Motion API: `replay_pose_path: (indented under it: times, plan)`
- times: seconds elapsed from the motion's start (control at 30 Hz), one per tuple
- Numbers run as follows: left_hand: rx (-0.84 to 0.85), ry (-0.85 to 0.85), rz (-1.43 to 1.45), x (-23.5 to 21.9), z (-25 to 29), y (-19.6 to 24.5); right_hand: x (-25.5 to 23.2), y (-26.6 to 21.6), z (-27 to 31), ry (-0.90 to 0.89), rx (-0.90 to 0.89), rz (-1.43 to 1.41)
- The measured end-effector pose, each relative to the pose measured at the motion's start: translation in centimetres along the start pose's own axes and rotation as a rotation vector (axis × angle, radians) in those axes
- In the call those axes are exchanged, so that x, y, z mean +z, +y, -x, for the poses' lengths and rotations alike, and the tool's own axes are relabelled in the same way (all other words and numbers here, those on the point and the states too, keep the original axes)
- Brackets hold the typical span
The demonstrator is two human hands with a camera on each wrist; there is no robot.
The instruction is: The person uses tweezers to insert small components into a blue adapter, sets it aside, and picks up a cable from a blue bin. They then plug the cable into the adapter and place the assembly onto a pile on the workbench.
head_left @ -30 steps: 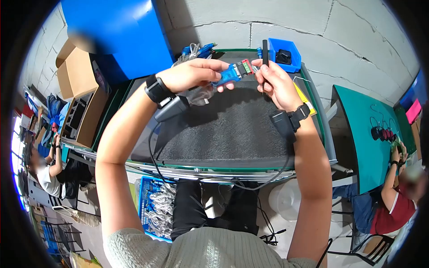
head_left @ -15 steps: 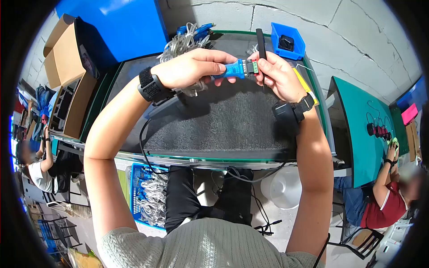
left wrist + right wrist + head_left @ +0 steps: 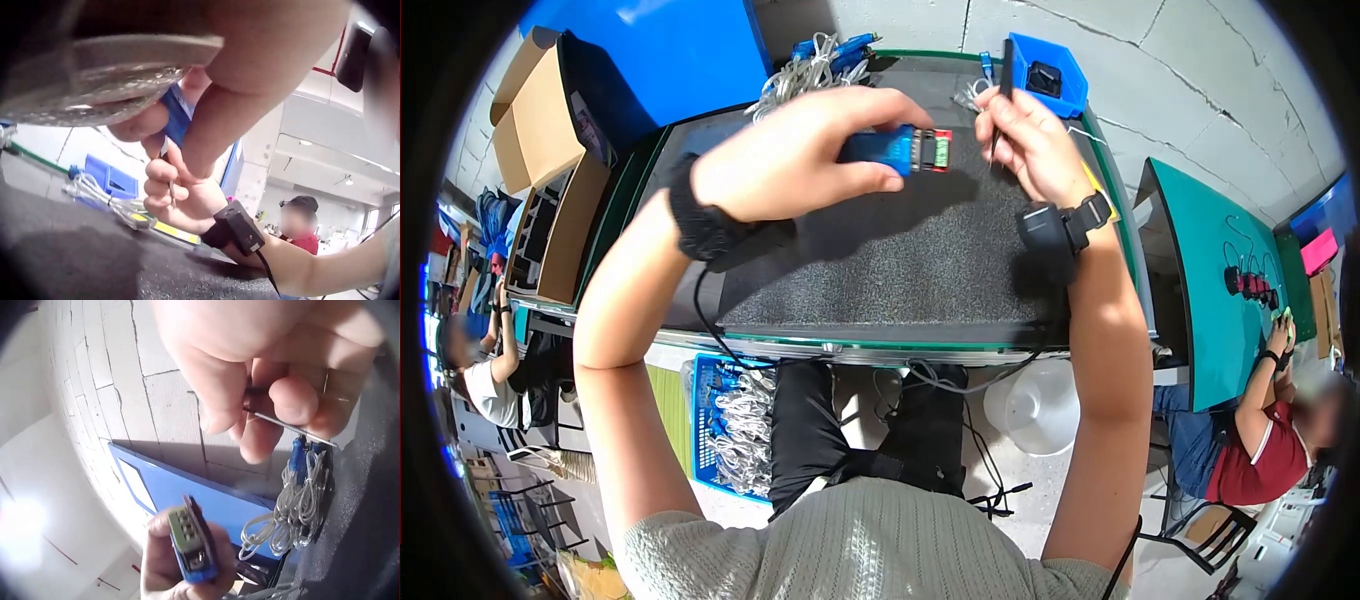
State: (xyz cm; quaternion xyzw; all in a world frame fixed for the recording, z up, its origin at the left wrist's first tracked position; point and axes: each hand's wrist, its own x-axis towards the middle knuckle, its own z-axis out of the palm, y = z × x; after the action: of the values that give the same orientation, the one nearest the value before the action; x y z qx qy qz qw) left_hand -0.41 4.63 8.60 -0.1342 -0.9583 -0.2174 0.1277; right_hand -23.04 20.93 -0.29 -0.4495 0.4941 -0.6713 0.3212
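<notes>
My left hand (image 3: 795, 155) holds a blue serial adapter plug (image 3: 885, 150) above the dark mat, fingers over its far side and thumb along the near side. At the plug's right end sit a green terminal block (image 3: 941, 152) and a red board. The right wrist view shows the block's (image 3: 184, 531) row of openings. To the right and apart from the plug, my right hand (image 3: 1040, 140) grips a slim black-handled tool (image 3: 1006, 75), like a small screwdriver. Its thin metal shaft (image 3: 290, 427) pokes out past the fingers in the right wrist view.
Bundled grey cables (image 3: 805, 75) with blue plugs lie at the back left, by a blue panel (image 3: 670, 60). A blue bin (image 3: 1075, 85) with a black item stands back right. An open cardboard box (image 3: 550, 110) is at left; a blue basket (image 3: 705, 440) of cables sits below.
My hands have parted: half a second ago the right fingers were at the plug's red end. The left hand has turned and drawn left with the plug; the right has shifted slightly up and right.
</notes>
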Motion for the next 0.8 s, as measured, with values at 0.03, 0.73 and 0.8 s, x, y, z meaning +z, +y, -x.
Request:
replay_pose_path:
  times: [0.03, 0.73, 0.8]
  plan:
    - [-0.029, -0.04, -0.033, -1.1, 0.3, 0.7, -0.3, 0.1, -0.1, 0.046, -0.002, 0.003]
    - [-0.118, -0.185, 0.067, 4.9, 3.6, -4.4, 4.1, -0.6, 1.0, -0.108, -0.09, 0.684]
    - [-0.158, -0.196, 0.085, 4.8, 3.8, -4.1, 4.5, -1.7, 1.3, -0.112, 0.095, 0.5]
